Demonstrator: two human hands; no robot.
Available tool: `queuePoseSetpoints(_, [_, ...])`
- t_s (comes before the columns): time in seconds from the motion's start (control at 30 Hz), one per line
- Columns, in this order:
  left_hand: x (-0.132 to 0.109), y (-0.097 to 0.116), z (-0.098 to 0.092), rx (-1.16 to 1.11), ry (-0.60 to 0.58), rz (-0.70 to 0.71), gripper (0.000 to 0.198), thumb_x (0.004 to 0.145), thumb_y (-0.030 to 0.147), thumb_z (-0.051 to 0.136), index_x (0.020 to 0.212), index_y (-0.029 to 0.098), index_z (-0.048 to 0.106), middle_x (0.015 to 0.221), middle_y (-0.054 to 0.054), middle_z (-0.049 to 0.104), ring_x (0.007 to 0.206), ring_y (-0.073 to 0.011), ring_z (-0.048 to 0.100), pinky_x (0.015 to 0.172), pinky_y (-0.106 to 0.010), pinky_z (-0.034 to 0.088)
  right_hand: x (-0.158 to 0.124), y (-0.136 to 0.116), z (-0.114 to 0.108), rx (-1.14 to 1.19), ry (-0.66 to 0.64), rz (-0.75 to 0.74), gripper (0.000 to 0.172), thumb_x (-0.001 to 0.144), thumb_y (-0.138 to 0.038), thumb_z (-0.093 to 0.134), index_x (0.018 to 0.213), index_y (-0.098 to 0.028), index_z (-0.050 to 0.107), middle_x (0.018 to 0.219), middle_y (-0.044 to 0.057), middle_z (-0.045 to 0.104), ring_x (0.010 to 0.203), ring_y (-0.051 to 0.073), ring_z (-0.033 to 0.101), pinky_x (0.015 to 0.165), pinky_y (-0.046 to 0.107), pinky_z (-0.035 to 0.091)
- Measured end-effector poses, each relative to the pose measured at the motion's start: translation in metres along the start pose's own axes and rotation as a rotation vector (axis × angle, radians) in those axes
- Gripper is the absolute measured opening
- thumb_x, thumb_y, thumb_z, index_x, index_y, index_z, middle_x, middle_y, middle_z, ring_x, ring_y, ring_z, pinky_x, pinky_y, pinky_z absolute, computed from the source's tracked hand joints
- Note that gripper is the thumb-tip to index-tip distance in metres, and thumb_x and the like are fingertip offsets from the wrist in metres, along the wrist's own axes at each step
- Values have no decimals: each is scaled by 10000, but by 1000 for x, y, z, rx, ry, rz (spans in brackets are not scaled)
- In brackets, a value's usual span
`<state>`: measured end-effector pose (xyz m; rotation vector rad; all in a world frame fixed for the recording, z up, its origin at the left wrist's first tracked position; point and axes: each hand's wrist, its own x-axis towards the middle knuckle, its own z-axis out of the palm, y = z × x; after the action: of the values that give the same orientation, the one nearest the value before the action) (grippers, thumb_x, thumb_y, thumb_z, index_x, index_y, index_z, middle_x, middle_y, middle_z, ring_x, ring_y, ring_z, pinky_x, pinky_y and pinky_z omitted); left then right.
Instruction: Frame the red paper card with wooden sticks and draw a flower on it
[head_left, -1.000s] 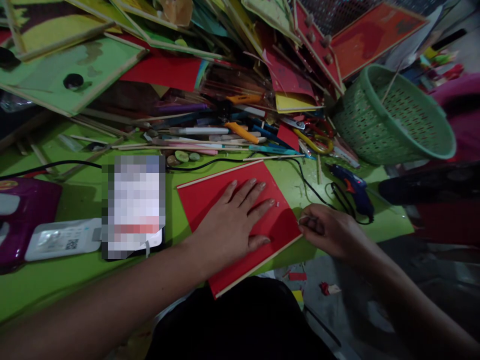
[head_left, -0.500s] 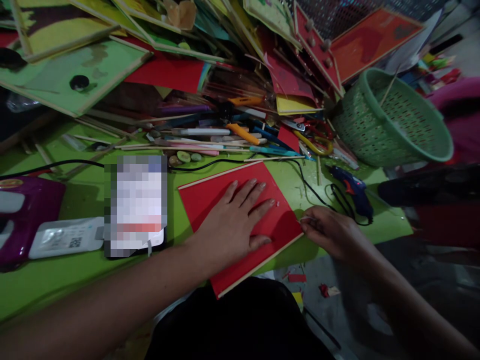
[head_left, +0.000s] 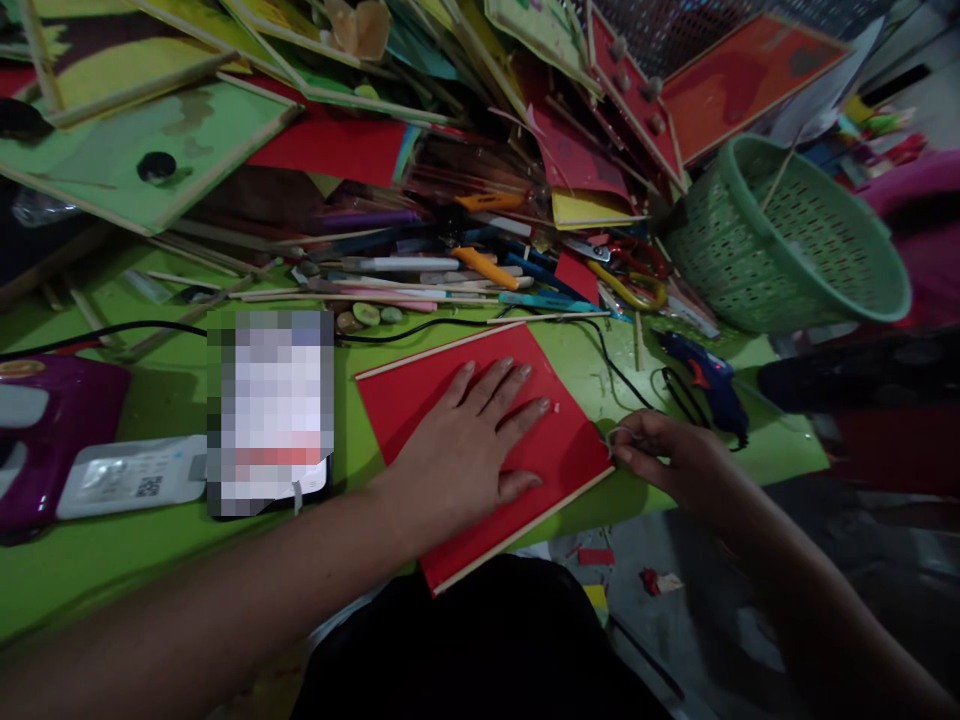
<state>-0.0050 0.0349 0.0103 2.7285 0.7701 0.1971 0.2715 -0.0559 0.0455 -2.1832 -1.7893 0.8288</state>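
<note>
A red board (head_left: 566, 450) lies slanted on the green table, with thin pale wooden strips along its far edge and its near edge. My left hand (head_left: 469, 445) rests flat on it, fingers spread, pressing on the red face. At the board's right corner, my right hand (head_left: 671, 450) pinches a thin whitish strand (head_left: 622, 436) between thumb and forefinger. What the strand is made of cannot be told. A tiny pale bit (head_left: 556, 407) sits on the red surface beside my left fingers.
A blue glue gun (head_left: 705, 375) and a green plastic basket (head_left: 727, 235) are at the right. A blurred-out phone (head_left: 274, 410) and a purple device (head_left: 90, 400) stand left. Pens, sticks, scissors (head_left: 637, 290) and framed boards crowd the back. A black cord (head_left: 427, 325) runs behind the board.
My right hand has shifted slightly right, and the pale strand in its fingers shows more. My left hand stays in place on the red board.
</note>
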Motion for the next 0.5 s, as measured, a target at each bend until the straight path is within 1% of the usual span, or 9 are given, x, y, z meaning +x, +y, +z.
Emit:
queuePoseSetpoints(0.13, [0, 0, -1, -3, -10, -2, 710, 965, 650, 342, 1569, 278, 316, 1697, -83, 139, 1572, -295, 150, 1269, -556, 159, -1, -5, -3, 73, -42, 19, 256, 914, -456, 596, 932, -206, 648, 727, 22, 687, 655, 173, 626, 618, 282, 477])
queuePoseSetpoints(0.2, [0, 0, -2, 1, -19, -4, 713, 964, 649, 343, 1570, 275, 314, 1697, -86, 139, 1572, -299, 147, 1270, -553, 156, -2, -11, -3, 58, -50, 11, 255, 913, -457, 611, 942, -207, 653, 758, 25, 693, 671, 170, 632, 627, 276, 482])
queuePoseSetpoints(0.3, [0, 1, -3, 8, -22, -1, 708, 968, 648, 330, 1569, 275, 316, 1696, -88, 148, 1572, -299, 146, 1268, -551, 162, -2, -17, -1, -34, -22, -41, 190, 879, -402, 653, 867, -214, 630, 714, 10, 655, 612, 149, 589, 595, 266, 464])
queuePoseSetpoints(0.4, [0, 1, -2, 15, -9, 0, 704, 968, 650, 324, 1565, 277, 327, 1694, -86, 162, 1571, -295, 155, 1265, -549, 174, -1, -18, 2, -116, -12, -104, 139, 863, -332, 631, 786, -220, 601, 660, -2, 615, 565, 138, 545, 567, 264, 439])
queuePoseSetpoints(0.5, [0, 0, 0, 17, -2, 7, 709, 963, 656, 337, 1563, 277, 333, 1694, -89, 163, 1569, -300, 165, 1264, -548, 175, 2, -16, 2, -99, -11, -81, 135, 857, -323, 604, 766, -224, 587, 632, -14, 590, 546, 134, 528, 539, 257, 416])
